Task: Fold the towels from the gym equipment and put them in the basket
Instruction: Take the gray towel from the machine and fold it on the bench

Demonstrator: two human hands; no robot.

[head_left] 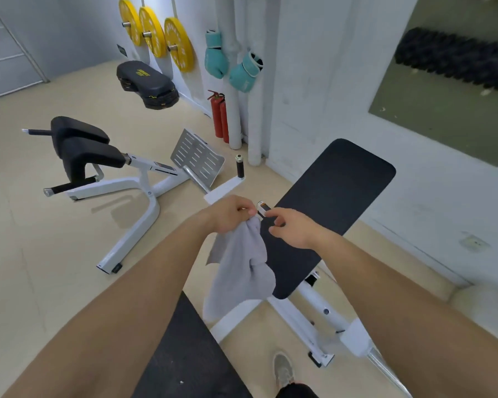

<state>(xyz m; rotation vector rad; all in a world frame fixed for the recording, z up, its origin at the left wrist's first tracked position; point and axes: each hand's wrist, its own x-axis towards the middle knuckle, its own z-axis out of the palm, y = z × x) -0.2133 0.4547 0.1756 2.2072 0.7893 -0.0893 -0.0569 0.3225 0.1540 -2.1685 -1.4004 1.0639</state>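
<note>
Left hand (230,214) pinches the top of a grey towel (242,271) that hangs crumpled beside the black bench pad (334,202), while the right hand (292,228) hovers alongside, fingers loose, holding nothing.

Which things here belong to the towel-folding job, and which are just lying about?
Job: grey towel, gripped by the left hand; right hand close to its top edge; black bench pad behind it.
Lying about: yellow weight plates, teal boxing gloves, red fire extinguishers, back-extension machine.
</note>
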